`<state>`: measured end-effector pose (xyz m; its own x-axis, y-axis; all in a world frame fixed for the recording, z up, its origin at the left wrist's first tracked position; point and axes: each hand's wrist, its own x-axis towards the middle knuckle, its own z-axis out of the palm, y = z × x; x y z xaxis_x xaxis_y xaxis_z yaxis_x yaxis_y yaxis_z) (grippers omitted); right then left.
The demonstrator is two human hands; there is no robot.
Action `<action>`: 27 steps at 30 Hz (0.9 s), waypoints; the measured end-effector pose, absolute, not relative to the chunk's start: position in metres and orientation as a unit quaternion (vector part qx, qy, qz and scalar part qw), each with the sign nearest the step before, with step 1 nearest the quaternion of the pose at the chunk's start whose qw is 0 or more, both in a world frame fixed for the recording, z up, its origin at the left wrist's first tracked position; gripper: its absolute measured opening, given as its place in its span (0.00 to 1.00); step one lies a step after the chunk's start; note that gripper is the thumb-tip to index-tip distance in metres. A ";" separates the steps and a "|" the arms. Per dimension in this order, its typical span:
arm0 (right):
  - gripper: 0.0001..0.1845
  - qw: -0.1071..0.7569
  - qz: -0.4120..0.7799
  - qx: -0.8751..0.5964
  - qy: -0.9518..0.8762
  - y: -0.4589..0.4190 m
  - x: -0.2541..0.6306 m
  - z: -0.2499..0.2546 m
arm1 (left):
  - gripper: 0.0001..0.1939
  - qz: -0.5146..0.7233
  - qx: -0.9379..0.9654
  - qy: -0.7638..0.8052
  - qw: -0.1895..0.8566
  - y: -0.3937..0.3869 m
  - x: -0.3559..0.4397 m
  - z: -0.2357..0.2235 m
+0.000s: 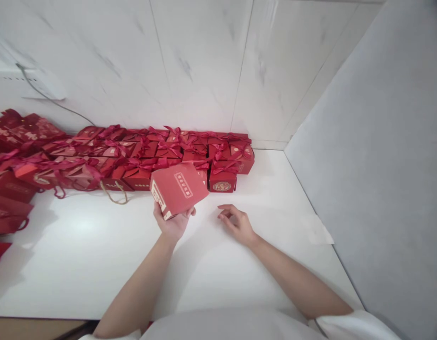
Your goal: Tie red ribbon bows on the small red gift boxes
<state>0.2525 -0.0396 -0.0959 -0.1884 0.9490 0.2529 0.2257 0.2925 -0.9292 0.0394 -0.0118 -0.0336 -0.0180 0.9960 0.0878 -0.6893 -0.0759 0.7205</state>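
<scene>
My left hand (173,225) is wrapped under a red cardboard gift box (181,189) and holds it tilted above the white table. The box's upper face carries a pale printed label, and a cream pattern shows on its left side. Part of my fingers is hidden beneath the box. To the right, my right hand (237,224) hovers over the table with loosely curled fingers, slightly apart, and nothing in them. Just beyond it stands a small red box with a gold emblem (222,186), topped by a ribbon bow.
Rows of red ribboned boxes (136,182) line the back of the table (98,245) along a marbled wall. A twisted cord handle (115,198) sticks out in front of them. More red boxes (9,212) stand at the left. A grey panel (381,165) bounds the right side.
</scene>
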 end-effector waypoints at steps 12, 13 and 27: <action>0.17 0.426 0.426 -0.450 -0.659 -0.033 0.251 -0.102 | 0.42 0.638 0.245 0.238 0.690 -0.008 0.018 -0.031; 0.17 0.427 0.424 -0.452 -0.658 -0.033 0.251 -0.102 | 0.42 0.632 0.255 0.244 0.690 -0.007 0.018 -0.034; 0.14 0.460 0.448 -0.450 -0.620 -0.031 0.255 -0.095 | 0.51 0.392 0.726 0.419 0.378 -0.011 0.034 -0.064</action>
